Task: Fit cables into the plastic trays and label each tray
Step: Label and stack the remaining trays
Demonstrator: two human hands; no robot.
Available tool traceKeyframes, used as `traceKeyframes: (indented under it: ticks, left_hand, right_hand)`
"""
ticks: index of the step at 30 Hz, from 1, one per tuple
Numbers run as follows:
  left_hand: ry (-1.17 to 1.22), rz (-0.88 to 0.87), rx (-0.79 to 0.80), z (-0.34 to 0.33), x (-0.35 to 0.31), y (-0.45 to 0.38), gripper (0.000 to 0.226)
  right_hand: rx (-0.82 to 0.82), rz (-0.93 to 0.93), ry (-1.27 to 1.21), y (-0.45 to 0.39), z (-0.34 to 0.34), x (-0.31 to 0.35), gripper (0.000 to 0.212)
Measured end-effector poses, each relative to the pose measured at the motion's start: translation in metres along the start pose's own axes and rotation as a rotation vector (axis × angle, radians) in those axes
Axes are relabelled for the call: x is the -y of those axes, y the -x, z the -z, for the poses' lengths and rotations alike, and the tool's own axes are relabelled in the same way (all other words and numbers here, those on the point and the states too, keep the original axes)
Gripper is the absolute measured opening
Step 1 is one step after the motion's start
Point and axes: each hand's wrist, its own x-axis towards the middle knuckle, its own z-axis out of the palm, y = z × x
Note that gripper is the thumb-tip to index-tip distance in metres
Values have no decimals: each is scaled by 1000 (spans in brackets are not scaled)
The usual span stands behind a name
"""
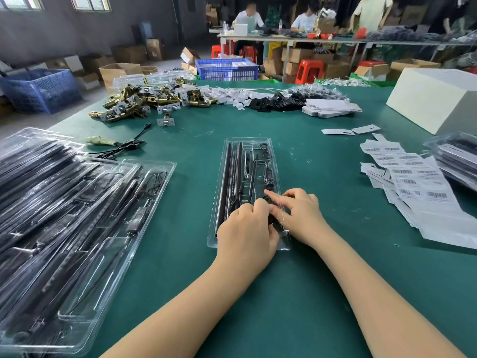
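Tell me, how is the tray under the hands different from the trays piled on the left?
The middle tray lies alone, flat on the green table; the left trays overlap in a slanted pile. Both the left hand and right hand work on the middle tray; nobody touches the pile. Both are clear plastic holding black parts.

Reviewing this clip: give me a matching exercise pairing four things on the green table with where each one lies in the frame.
Things:
1. clear tray under both hands
2. barcode labels
3. stack of filled trays
4. brass lock parts

Places:
A. far left of the table
B. near left
C. centre
D. right

Pairs: 1-C, 2-D, 3-B, 4-A
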Motion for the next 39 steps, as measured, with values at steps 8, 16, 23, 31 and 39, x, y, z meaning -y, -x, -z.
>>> traceKeyframes:
  ticks: [8,16,23,31,39]
  left_hand:
    - [5,-14,21,3,-2,1,20]
    - [-28,3,51,4,-2,1,27]
    - [9,-100,309,20,15,-5,74]
    - [-119,-197,467,27,19,-14,82]
    - [-248,-266,569,28,14,-12,89]
  right_hand:
    - [-138,-43,-81,-1,-5,5,27]
    - [-260,-154,-220,-1,-5,11,23]
    - [-231,-166,-225,0,-2,8,19]
    - [81,-92,-453,8,25,-9,33]
    - [-95,-239,-604,15,23,-7,34]
